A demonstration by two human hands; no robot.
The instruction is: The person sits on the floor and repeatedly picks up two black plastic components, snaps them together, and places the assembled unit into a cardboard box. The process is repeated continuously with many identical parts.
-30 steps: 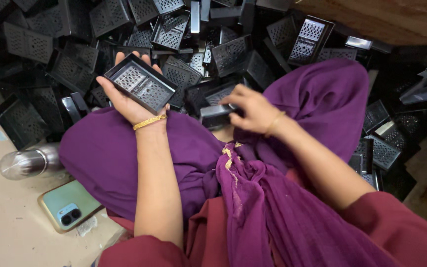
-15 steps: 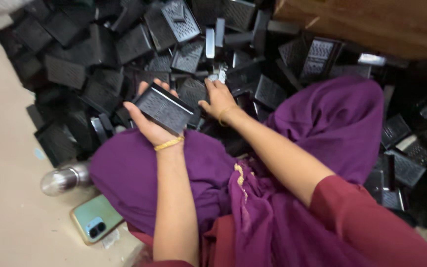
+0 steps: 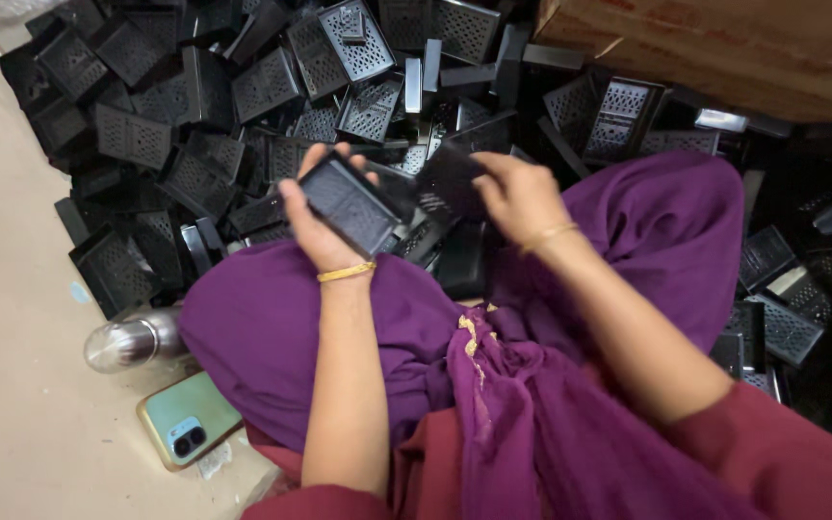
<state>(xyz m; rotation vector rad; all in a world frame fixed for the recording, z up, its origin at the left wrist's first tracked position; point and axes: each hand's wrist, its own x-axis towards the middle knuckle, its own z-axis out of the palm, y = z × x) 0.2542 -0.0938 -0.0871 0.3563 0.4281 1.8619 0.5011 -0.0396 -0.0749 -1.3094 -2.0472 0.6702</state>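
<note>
Beige floor (image 3: 21,424) (black grille heap (image 3: 195,125)) | left hand (image 3: 315,226) fingers clamped on grille (image 3: 349,204) | right hand (image 3: 517,197) likewise

Flat black rectangular plastic panel (image 3: 349,202) in left hand's (image 3: 315,226) fingers: smooth, slight sheen. Black plastic piece (image 3: 450,178) under right hand's (image 3: 517,197) fingertips: matt. Heap of black perforated plastic trays (image 3: 195,125) beyond fingers: matt, grid-textured. Purple cloth garment (image 3: 397,318): soft, matt. Brown cardboard box (image 3: 724,48): dull.

I see purple cloth (image 3: 272,327) over my legs and a purple scarf (image 3: 522,414) with small gold trim. My sleeves (image 3: 782,462) are dark red. Each wrist has a thin gold bangle (image 3: 345,273).
</note>
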